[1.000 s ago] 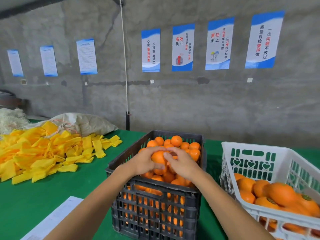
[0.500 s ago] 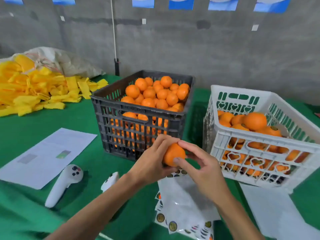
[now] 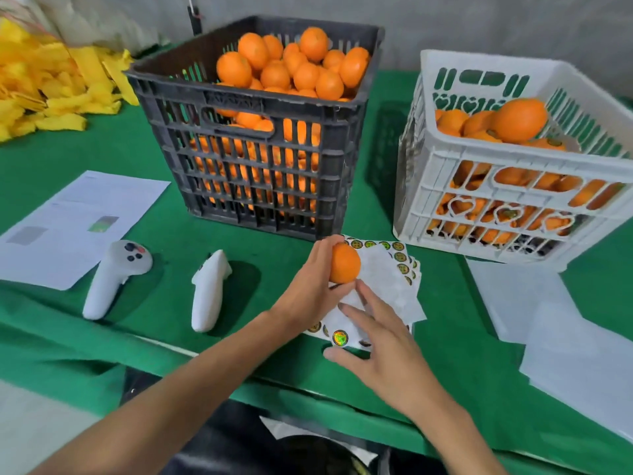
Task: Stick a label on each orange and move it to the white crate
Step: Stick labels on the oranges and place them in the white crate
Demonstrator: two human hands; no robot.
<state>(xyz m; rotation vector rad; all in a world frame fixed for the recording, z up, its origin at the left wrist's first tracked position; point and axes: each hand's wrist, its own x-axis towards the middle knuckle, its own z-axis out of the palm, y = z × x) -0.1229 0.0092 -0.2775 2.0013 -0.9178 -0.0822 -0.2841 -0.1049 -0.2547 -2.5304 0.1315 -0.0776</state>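
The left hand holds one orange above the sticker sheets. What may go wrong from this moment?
1. The sticker sheets lie loose and overlapping; the right hand, fingers spread over them, might lift or slide a whole sheet while peeling one label.
2. The orange is held only by the left hand; pressing a label on could make it slip.
3. The white crate already looks quite full, so an added orange may roll.

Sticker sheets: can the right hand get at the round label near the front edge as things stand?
Probably yes. The right hand is open over the sticker sheets, the round label lies uncovered beside its fingers, and the left hand holds the orange farther back.
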